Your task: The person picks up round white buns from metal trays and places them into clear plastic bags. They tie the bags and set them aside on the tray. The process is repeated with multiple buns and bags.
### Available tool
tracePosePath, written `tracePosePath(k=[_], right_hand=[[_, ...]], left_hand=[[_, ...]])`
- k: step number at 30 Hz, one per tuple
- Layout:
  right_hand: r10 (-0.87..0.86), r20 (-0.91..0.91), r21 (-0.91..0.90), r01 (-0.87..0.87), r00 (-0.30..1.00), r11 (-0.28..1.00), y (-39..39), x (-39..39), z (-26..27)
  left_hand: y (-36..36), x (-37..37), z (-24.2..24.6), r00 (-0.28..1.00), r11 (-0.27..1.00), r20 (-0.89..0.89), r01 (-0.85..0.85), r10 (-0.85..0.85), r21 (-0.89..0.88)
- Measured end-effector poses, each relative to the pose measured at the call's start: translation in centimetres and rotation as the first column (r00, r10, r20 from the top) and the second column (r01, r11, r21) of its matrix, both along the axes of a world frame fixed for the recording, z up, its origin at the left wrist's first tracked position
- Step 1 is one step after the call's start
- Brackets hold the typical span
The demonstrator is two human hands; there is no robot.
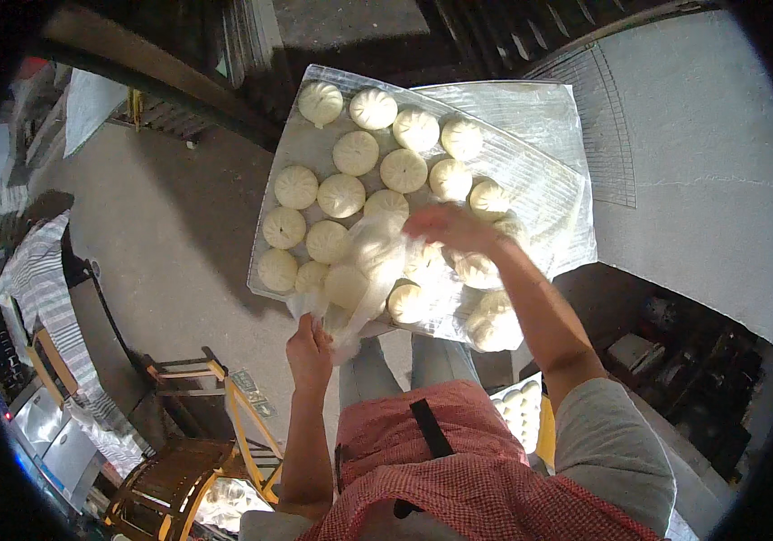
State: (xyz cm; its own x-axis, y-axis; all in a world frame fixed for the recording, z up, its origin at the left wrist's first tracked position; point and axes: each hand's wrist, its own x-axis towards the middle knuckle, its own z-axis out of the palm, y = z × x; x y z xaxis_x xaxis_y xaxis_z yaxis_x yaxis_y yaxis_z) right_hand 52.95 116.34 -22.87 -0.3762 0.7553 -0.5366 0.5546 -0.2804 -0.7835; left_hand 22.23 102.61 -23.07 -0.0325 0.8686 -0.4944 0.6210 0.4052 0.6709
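Pleated steamed buns lie in loose rows on a wire rack lined with a pale sheet. My left hand grips the edge of a clear plastic bag at the rack's near side. The bag spreads over several buns, and I cannot tell which are inside it. Blurred by motion, my right hand is over the buns near the bag's far end; its fingertips and any hold are unclear. Buns in a second clear bag rest at the rack's near right corner.
Under the bun rack, another sheet-covered rack juts out at the far right. A pale work surface lies to the right. At lower left stands a wooden chair. Behind my right side, a tray holds small pale rounds.
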Motion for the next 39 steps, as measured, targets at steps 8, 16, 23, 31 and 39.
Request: tracePosePath(k=[8, 16, 23, 31, 39], right_hand=[[0.161, 0.834, 0.232, -0.601, 0.527, 0.765, 4.5, 7.4, -6.8], [-0.234, 0.202, 0.597, 0.070, 0.951, 0.799, 7.7, 12.3, -7.0], [-0.706, -0.700, -0.680, 0.402, -0.106, 0.614, -4.7, 1.9, 0.8], [-0.262, 0.310, 0.251, 0.187, 0.914, 0.950, -13.7, -9.5, 0.9], [-0.442, 0.758, 0.442, 0.120, 0.479, 0.889, -3.4, 9.3, -6.3]], left_hand=[[1.4, 0.2, 1.4, 0.981, 0.982, 0.144, -0.148, 0.131, 0.114], [1.8, 1.3, 3.7, 0.489, 0.798, 0.646, -0.485, 0.586, -0.357], [2.4, 4.6, 6.7, 0.622, 0.888, 0.640, -0.244, 0.451, -0.389], [0.4, 5.9, 6.5, 0.769, 0.933, 0.564, -0.112, 0.300, -0.343], [-1.8, 4.3, 5.1, 0.788, 0.956, 0.559, -0.127, 0.259, -0.263]])
